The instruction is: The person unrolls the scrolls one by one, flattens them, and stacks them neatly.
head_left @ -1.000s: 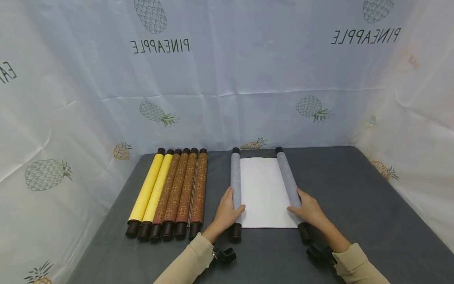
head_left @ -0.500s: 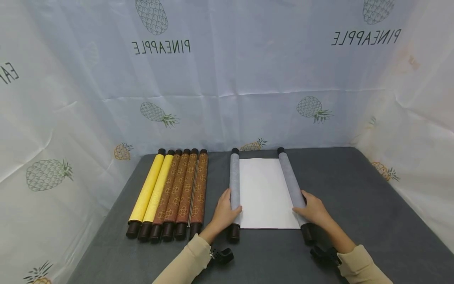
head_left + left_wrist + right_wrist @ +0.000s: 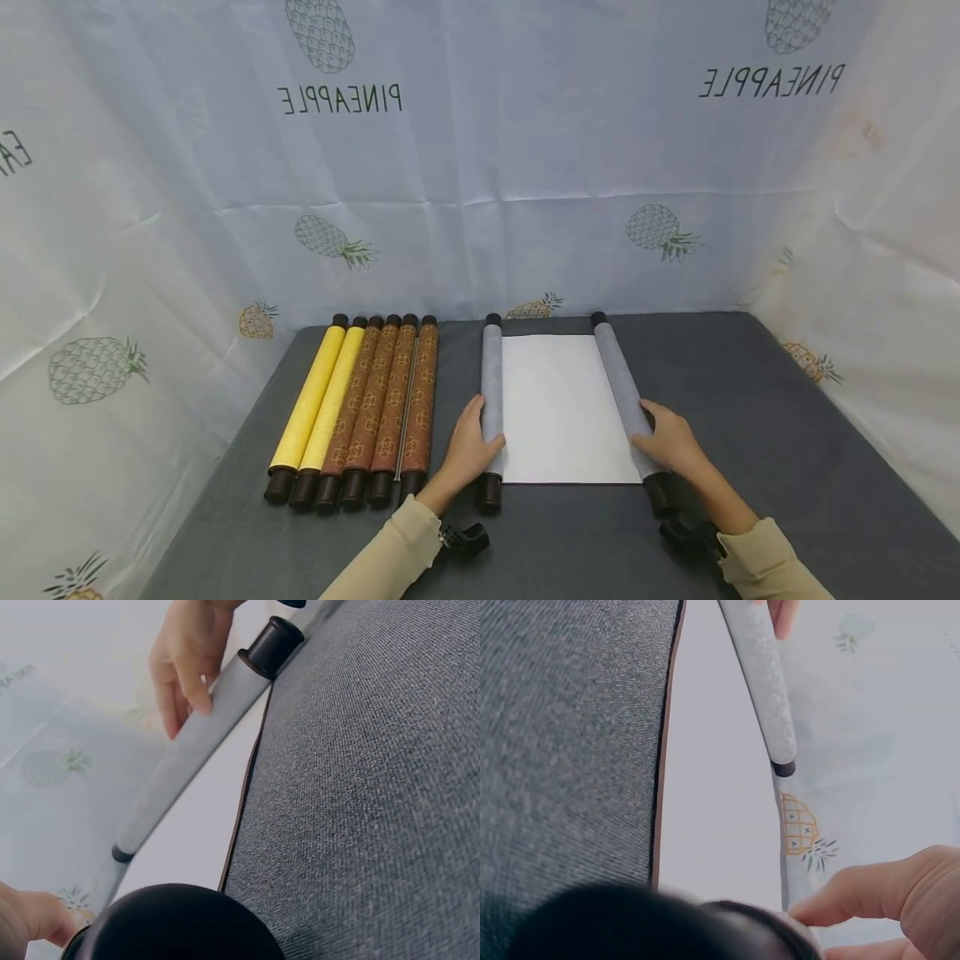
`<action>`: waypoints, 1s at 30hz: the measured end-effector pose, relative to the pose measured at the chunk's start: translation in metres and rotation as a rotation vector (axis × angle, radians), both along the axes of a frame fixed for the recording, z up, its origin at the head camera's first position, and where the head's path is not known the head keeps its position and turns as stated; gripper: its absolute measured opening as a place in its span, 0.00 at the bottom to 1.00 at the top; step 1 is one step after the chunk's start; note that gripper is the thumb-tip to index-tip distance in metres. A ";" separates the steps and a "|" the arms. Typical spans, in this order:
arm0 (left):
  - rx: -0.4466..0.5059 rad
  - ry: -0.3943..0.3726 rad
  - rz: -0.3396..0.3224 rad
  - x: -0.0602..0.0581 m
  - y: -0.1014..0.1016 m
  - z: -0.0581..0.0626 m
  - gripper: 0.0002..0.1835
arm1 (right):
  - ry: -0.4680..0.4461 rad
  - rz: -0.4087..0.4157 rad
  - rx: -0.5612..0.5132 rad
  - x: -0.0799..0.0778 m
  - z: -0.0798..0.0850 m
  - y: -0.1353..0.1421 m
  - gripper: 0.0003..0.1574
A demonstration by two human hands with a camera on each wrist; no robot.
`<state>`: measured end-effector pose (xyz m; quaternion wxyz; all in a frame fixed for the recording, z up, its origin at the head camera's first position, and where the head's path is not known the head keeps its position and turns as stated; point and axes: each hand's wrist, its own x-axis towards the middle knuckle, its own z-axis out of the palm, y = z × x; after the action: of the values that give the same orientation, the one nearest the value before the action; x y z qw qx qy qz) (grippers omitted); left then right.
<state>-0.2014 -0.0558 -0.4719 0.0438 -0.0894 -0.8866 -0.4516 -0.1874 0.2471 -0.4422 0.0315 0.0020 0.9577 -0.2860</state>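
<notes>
Grey scroll (image 3: 566,408) lay partly spread on the dark cloth of the worktop (image 3: 750,400), right of centre. In the head view, its white sheet (image 3: 555,375) stretched flat between a left roller (image 3: 492,367) and a right roller (image 3: 617,371). The person's left grip (image 3: 468,446) held the left roller near its close end, thumb on the inner side and fingers outside; the right grip (image 3: 675,437) held the right roller as its mirror. One hand at each roller, I judge, kept the sheet from curling back and its width under control. Two yellow scrolls (image 3: 326,400) and four brown scrolls (image 3: 397,400) lay rolled up side by side to the left, probably to leave room for the spread sheet.

In the left wrist view, the right grip's thumb pressed the roller's inner face, short of its black end cap (image 3: 274,646), while the other fingers passed beyond, likely for a secure but turnable hold.

In the right wrist view, the sheet's brown edge (image 3: 662,757) ran beside the cloth, and only fingertips showed at the left roller. A blurred black object (image 3: 592,926) hid much of the right grip's contact there.
</notes>
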 end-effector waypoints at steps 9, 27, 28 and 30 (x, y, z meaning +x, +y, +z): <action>0.008 0.012 0.016 -0.001 -0.002 -0.001 0.37 | 0.032 0.001 0.015 0.002 0.001 0.002 0.40; 0.002 -0.001 0.031 -0.003 -0.007 0.001 0.34 | -0.026 -0.016 0.038 -0.001 -0.001 0.008 0.49; 0.000 -0.013 0.032 -0.003 -0.008 0.001 0.34 | -0.027 -0.015 0.037 -0.001 -0.002 0.009 0.50; -0.012 -0.031 0.031 -0.002 -0.009 0.001 0.35 | -0.031 -0.014 0.032 -0.001 -0.002 0.010 0.51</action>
<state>-0.2031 -0.0645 -0.4706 0.0367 -0.0689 -0.8911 -0.4469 -0.1881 0.2569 -0.4439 0.0444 0.0138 0.9616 -0.2705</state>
